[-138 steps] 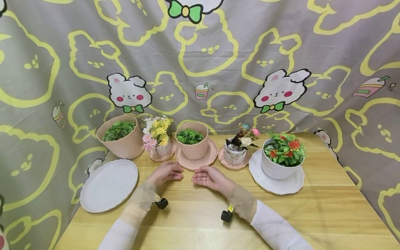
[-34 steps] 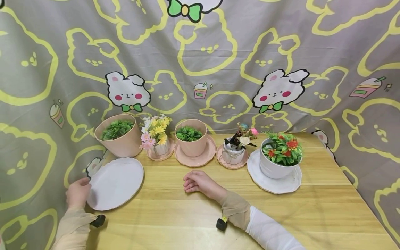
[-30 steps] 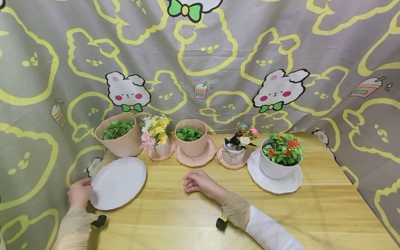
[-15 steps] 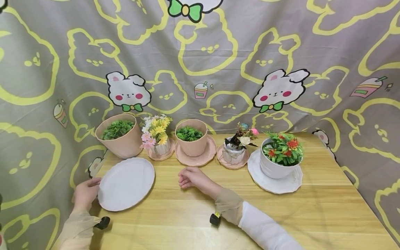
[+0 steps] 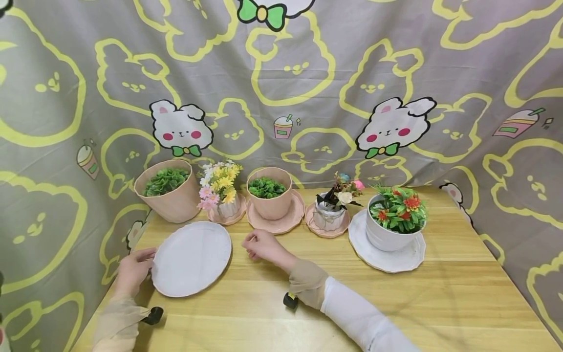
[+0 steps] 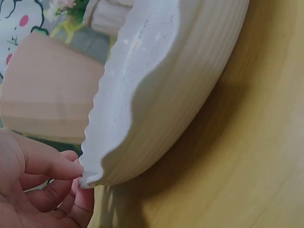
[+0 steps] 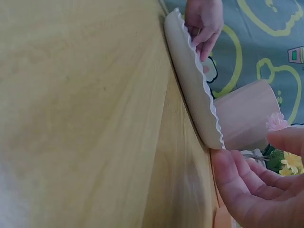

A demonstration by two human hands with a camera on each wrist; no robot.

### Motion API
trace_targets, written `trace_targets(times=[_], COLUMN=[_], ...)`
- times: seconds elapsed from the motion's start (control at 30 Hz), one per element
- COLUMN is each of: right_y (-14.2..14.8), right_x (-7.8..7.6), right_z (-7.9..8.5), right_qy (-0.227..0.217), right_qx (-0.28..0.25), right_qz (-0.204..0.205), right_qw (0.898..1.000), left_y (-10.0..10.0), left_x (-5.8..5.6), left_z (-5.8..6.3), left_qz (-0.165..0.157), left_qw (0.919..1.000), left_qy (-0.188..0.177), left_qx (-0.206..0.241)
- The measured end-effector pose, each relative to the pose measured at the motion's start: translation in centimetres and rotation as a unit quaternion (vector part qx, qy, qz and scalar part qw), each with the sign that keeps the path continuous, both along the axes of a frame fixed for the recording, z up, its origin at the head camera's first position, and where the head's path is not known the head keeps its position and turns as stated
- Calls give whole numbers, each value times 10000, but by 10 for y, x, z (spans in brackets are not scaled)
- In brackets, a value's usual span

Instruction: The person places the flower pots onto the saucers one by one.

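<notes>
A white scalloped plant saucer lies at the left of the wooden table, with nothing on it. My left hand pinches its left rim; in the left wrist view the thumb and forefinger meet at the wavy edge. Off the saucer's right side is my right hand, fingers loosely bent and holding nothing. From the right wrist view, its fingertips appear close to the saucer's near end. Just behind the saucer, a large pink pot of green leaves stands straight on the table.
Along the back stand a small pot of yellow and pink flowers, a pink pot on a pink saucer, and a small white pot of roses. Farther right, a white pot of red flowers sits on a white saucer. A patterned curtain hangs behind.
My left hand has left the middle pink saucer, gone to the white saucer's left rim and moved it rightward along the table. My right hand drew back, then shifted left toward it.
</notes>
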State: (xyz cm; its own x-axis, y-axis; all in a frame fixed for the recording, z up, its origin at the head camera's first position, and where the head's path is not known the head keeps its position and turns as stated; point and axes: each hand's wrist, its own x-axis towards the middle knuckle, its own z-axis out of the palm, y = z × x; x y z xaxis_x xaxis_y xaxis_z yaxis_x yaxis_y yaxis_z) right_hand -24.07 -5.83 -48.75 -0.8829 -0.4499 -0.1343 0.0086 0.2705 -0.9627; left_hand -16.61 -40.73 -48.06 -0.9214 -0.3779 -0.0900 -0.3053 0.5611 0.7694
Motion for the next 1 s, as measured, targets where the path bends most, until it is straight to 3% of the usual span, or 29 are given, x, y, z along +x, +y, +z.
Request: trace_targets(times=[0.17,0.3,0.77,1.0], right_y=[-4,-6,-5,2], right_x=[0,-2,-8,-8], right_z=[5,4,-3,-9], right_qy=[474,693,723,976], right_qx=[480,550,733,897], right_qz=[11,3,-88,-57], right_qw=[9977,9961,9946,9912], left_y=[8,14,26,31], left_x=[1,2,2,5], left_z=[3,2,4,5], left_qz=[-220,-363,-1042,-1271], left_qw=[9997,9992,9925,9868], left_qy=[-8,-30,-552,-701], left_qx=[60,134,321,723])
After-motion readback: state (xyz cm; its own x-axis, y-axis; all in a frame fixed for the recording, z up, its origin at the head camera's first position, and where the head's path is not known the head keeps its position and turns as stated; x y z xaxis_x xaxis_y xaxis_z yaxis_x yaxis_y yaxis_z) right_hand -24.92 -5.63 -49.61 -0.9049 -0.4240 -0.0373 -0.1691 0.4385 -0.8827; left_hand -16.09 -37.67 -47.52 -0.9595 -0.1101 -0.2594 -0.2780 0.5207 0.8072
